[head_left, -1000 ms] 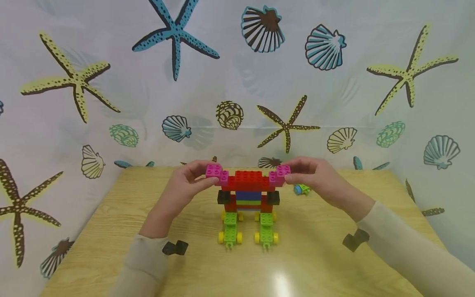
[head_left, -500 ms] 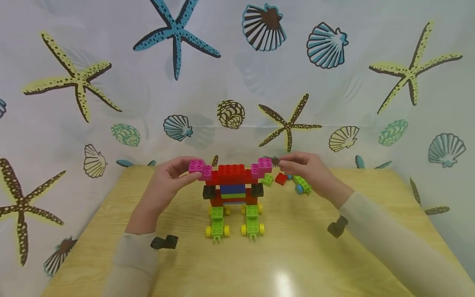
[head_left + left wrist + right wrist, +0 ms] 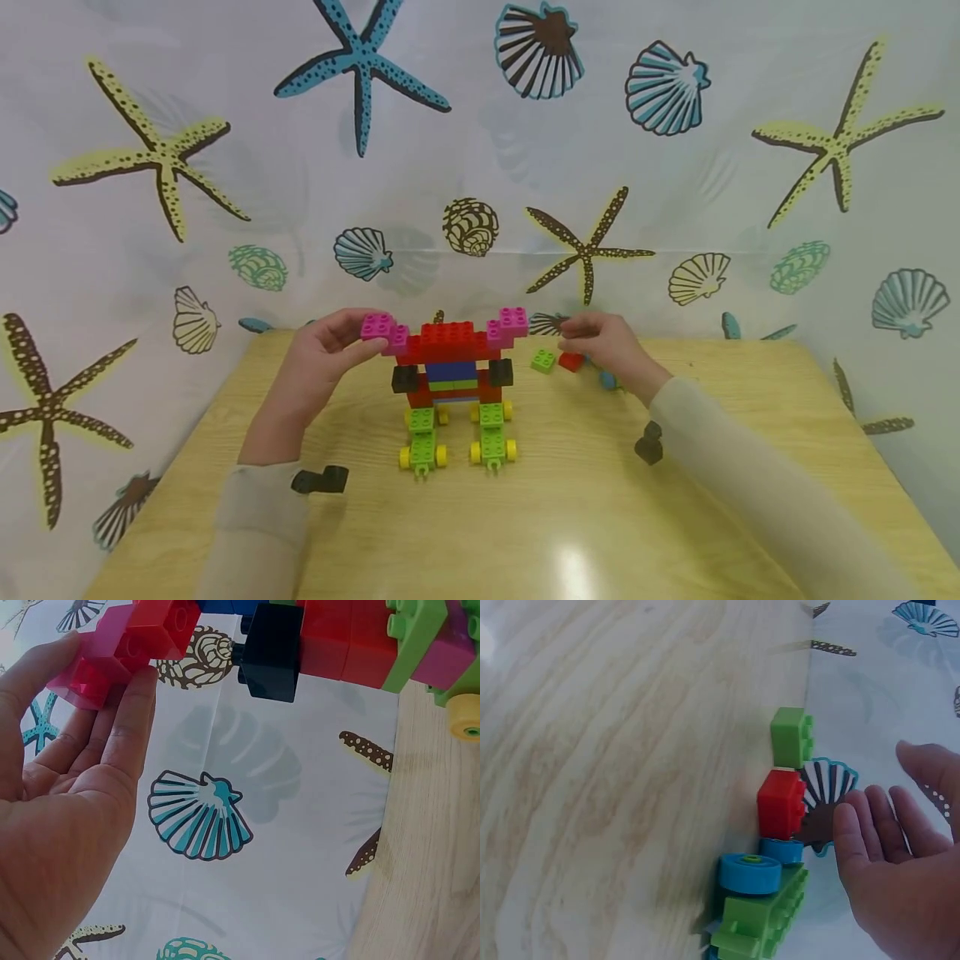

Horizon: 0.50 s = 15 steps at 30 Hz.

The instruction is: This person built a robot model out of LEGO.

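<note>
Head view: the left hand [image 3: 318, 367] is pinching the magenta brick [image 3: 384, 331] at the left end of the brick model [image 3: 452, 379], thumb and fingers closing on it. The model is standing on the wooden table [image 3: 570, 508], extending right of that grip, on two green wheeled bases [image 3: 456, 442]. The right hand [image 3: 609, 348] is hovering, fingers loosely extended and holding nothing, just right of a small red brick [image 3: 571, 362] and a small green brick [image 3: 543, 360]; whether it is touching them cannot be told here. A second magenta brick [image 3: 508, 325] is sitting at the model's right end, apart from that hand.

Left wrist view: the fingers [image 3: 112, 742] are lying against the magenta brick [image 3: 101, 656], with a black brick [image 3: 271, 651] and red bricks [image 3: 341, 637] running away from the grip.

Right wrist view: the right hand [image 3: 900, 877] is open, fingertips close beside the red brick [image 3: 781, 802], not gripping. The green brick [image 3: 792, 737] is lying beyond it; a green piece with a blue wheel [image 3: 754, 900] is lying nearer the palm.
</note>
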Each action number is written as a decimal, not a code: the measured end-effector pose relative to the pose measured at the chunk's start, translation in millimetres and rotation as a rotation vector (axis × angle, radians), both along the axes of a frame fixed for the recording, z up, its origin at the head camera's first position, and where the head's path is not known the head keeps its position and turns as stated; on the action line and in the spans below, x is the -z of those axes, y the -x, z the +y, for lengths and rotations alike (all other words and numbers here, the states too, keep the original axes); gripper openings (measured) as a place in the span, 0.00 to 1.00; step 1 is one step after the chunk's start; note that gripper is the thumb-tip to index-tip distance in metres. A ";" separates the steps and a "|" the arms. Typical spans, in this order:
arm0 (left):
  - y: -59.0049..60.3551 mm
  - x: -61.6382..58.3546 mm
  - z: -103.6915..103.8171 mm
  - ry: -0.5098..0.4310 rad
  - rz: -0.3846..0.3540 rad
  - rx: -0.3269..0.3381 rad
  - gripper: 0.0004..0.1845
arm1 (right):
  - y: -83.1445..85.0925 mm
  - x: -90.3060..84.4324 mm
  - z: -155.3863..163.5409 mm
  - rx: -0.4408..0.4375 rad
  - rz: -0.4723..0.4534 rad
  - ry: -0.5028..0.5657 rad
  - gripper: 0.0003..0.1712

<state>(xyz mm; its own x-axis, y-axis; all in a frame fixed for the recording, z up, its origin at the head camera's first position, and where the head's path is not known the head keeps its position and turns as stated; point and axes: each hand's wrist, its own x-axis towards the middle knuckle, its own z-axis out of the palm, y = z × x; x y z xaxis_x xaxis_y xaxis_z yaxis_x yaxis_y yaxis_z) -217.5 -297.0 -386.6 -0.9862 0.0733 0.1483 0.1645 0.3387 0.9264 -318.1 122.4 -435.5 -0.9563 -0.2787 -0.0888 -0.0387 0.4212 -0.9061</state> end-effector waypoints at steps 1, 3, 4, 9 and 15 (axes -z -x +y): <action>-0.3 -0.2 0.0 -0.001 -0.001 -0.002 0.25 | 1.2 1.6 -0.3 0.009 0.002 -0.020 0.28; -0.6 -0.8 0.2 -0.005 -0.002 -0.004 0.25 | 2.1 3.6 -0.7 0.019 0.008 -0.057 0.28; -0.7 -0.9 0.4 -0.008 -0.003 -0.004 0.25 | 2.3 4.6 -0.9 0.021 0.015 -0.073 0.28; -1.6 -1.5 1.2 -0.013 -0.006 -0.007 0.25 | 1.8 12.0 0.0 0.000 0.057 -0.158 0.29; -2.1 -1.4 1.4 -0.018 -0.014 -0.007 0.24 | -1.6 18.2 0.8 -0.025 0.103 -0.213 0.27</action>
<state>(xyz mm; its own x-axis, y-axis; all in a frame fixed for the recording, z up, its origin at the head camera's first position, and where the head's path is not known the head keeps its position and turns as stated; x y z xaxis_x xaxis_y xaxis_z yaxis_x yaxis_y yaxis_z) -215.3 -295.7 -385.2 -0.9887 0.0634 0.1359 0.1492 0.3229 0.9346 -316.4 123.2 -453.6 -0.9565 -0.2874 -0.0508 -0.1385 0.6003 -0.7877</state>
